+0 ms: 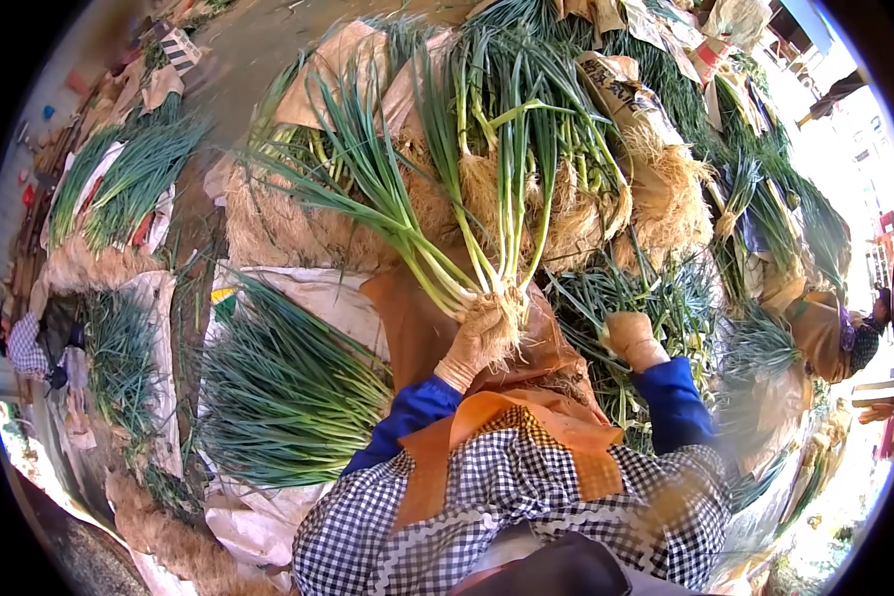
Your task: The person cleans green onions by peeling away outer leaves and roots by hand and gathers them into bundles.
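Note:
My left hand point(477, 350), in a pale glove, is closed round the root end of a bunch of green onions point(502, 243). Their leaves fan out up and to the left, and shaggy roots hang over the fingers. My right hand point(634, 340), gloved too, is curled closed to the right of the bunch, over loose leaves point(621, 382); what it holds, if anything, is too small to make out. An orange-brown apron point(427, 318) covers my lap beneath the left hand.
At the left lies a large pile of green onions point(278, 382) on a pale sheet point(318, 298). Rooted bundles point(298, 223) stand in a row ahead. One person point(30, 343) is at the far left, another point(834, 333) at the far right.

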{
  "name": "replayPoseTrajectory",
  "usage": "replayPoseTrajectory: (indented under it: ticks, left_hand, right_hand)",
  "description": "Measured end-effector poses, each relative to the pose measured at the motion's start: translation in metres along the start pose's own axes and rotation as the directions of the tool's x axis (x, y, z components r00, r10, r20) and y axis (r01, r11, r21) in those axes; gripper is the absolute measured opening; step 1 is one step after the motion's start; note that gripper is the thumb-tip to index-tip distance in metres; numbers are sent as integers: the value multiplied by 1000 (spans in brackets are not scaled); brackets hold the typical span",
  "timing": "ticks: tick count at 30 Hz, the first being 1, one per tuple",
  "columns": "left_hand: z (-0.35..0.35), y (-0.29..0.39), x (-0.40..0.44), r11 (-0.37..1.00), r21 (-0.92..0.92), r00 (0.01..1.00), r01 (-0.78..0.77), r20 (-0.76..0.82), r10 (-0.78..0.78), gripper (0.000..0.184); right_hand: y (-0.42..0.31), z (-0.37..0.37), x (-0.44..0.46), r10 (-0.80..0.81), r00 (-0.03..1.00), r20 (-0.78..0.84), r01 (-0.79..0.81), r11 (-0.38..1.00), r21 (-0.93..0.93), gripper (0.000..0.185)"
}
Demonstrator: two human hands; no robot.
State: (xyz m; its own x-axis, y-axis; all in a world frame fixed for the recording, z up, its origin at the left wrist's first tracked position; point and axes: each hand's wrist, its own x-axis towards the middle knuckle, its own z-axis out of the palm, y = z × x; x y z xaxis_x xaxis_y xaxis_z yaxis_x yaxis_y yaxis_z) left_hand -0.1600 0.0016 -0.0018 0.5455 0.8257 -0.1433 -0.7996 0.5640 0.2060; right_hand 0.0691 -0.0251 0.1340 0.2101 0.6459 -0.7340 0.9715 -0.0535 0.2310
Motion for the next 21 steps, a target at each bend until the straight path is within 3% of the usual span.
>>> replayPoseTrajectory:
  ticks: [1,2,4,7,8,9,10,11,12,13,14,15,17,19,21]
  left_hand:
    - [8,1,0,1000,2,1000,1,-2,0,23]
    - [11,3,0,1000,5,1000,17,-9,-17,24]
    - [0,1,2,999,28,999,31,37,-32,26]
    - [18,15,-13,993,62,995,97,21,-99,28]
    - [-1,15,-12,987,155,999,34,-26,-30,43]
    - [3,21,-15,996,81,999,31,26,-33,44]
    - [10,29,-23,999,6,996,36,77,-37,46]
    - [17,37,-30,997,70,978,37,204,-50,39]
    - [16,39,-31,997,38,969,68,234,-75,43]
    - [16,40,-32,995,8,959,101,264,-99,47]
    - [38,43,-39,986,163,982,19,185,-50,50]
    - [33,42,-42,985,170,981,15,187,-47,50]
    - [16,42,-43,994,64,979,86,181,-96,53]
    - [20,48,-49,958,-164,925,236,341,-170,49]
    - [50,58,-65,992,-34,969,119,222,-108,45]
  right_hand:
    - [-1,10,12,-102,970,-220,184,901,393,42]
    - [-3,22,25,-109,887,-450,412,627,661,43]
    - [-50,-2,22,-200,857,-475,470,-73,879,39]
    - [-100,-5,61,-160,836,-525,471,-283,836,24]
    - [-104,-10,51,-131,743,-656,645,-118,755,22]
    - [-108,-16,41,-99,631,-769,776,59,628,20]
    - [-110,-29,17,-148,742,-653,639,-139,757,20]
    - [-109,-29,8,-177,727,-664,621,-246,745,22]
    - [-109,-22,25,-182,643,-744,715,-208,668,25]
    - [-101,-24,30,-236,699,-675,651,-183,737,28]
    - [-95,-28,35,-284,746,-603,585,-155,796,31]
    - [-94,-22,50,-302,760,-576,480,-338,810,42]
    - [-99,-11,72,-258,774,-579,431,-455,779,68]
    - [-115,1,95,-284,757,-589,343,-595,727,89]
    - [-140,-15,76,-331,687,-647,261,-718,645,78]
